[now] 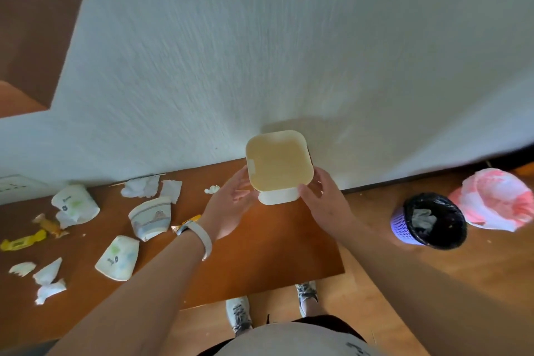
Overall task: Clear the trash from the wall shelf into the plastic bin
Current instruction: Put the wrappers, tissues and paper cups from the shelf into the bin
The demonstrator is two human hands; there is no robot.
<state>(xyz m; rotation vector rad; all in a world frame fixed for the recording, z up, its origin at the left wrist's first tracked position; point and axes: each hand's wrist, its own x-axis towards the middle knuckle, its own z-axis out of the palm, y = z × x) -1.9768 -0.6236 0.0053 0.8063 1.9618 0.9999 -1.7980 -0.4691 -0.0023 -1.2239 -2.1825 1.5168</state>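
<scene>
Fingers of both hands, left hand and right hand, clamp the square container by its sides; a tilt could let it slip onto the shelf beneath the fingers.

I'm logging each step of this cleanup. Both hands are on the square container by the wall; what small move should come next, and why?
Probably carry the square container, held between left hand and right hand, rightward over the purple bin, which stands open on the floor.

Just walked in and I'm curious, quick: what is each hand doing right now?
Left hand: fingers closed on the square cream plastic container, left side.
Right hand: holding the same container, right side.
</scene>
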